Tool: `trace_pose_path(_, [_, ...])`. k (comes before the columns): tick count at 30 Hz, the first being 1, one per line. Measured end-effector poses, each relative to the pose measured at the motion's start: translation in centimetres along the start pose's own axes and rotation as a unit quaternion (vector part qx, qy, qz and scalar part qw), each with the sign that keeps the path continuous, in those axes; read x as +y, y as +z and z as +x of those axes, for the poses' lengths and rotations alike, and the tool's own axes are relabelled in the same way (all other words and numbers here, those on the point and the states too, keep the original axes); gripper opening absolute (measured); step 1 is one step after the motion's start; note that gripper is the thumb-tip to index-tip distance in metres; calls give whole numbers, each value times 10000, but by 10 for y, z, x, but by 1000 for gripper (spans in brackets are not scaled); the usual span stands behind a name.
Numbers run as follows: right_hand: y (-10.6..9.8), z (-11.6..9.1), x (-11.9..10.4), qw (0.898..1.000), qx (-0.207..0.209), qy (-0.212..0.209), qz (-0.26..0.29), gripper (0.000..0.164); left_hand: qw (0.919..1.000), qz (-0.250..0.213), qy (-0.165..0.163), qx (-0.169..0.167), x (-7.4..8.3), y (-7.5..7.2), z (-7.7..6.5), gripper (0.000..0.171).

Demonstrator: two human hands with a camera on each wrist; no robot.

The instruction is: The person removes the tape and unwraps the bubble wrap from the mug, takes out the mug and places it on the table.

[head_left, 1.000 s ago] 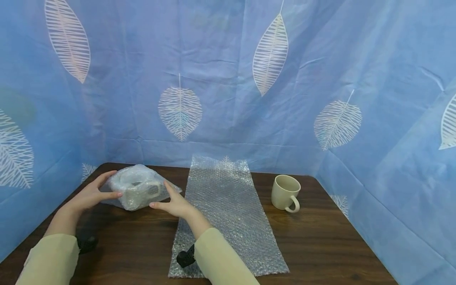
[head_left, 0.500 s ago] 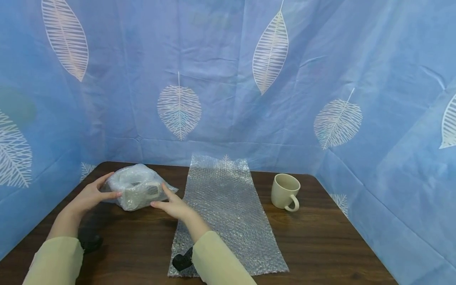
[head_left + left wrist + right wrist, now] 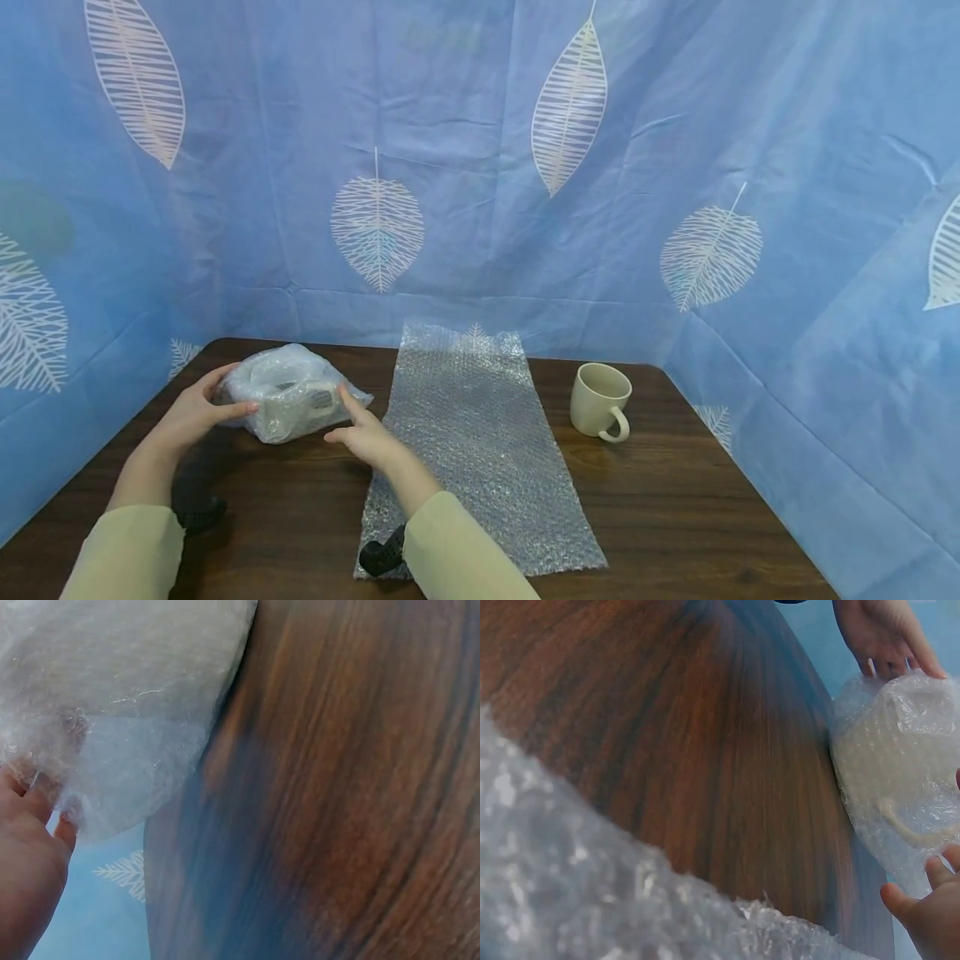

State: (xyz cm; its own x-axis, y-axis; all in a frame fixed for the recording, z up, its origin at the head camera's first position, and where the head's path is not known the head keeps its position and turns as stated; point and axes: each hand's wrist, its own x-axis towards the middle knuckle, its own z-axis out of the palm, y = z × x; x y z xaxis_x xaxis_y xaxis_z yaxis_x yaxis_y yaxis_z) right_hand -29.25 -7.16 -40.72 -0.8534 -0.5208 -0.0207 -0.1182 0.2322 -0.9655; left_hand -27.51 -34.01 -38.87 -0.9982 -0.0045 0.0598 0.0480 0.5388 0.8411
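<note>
From my remote station I record the following: one wrapped bundle (image 3: 288,396), clear bubble wrap around a pale object whose curved handle shows through, on the left part of the desk (image 3: 675,492), close to its far left corner; a loose flap of film points right, towards the sheet. One left hand (image 3: 191,412), at the bundle's left side, thumb on the front face and fingers curled round the outer side, gripping it; the left wrist view shows fingertips on the crinkled film, partly hidden by it. One right hand (image 3: 369,435), at the bundle's right side, thumb and forefinger spread wide, the forefinger at the film and the thumb apart from it; whether the forefinger presses I cannot tell. One bubble wrap sheet (image 3: 472,442), laid flat lengthwise down the middle, its far end reaching past the desk's far edge, its near end short of the bottom of my head view; the right forearm crosses over its left edge. One cream mug (image 3: 595,404), upright, right of the sheet, handle turned towards the near right. Two pale sleeves (image 3: 468,550), each with a black wrist device (image 3: 382,554) on its inner side. One blue cloth (image 3: 480,233) with white leaf prints, standing behind the far edge and along both sides. Room for moving: dark wood between the forearms, a narrow strip between sheet and mug, and a broader stretch from the mug to the near right edge.
</note>
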Motion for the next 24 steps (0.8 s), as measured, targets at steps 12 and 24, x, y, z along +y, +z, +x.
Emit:
trace_pose_path(12, [-1, -5, 2, 9997, -32, -28, 257, 78, 9997, -131, -3, 196, 8, 5, -2, 99])
trace_pose_path(24, [-12, -10, -6, 9987, 199, -454, 127, 73, 9990, 89, 221, 380, 24, 9, 0, 97])
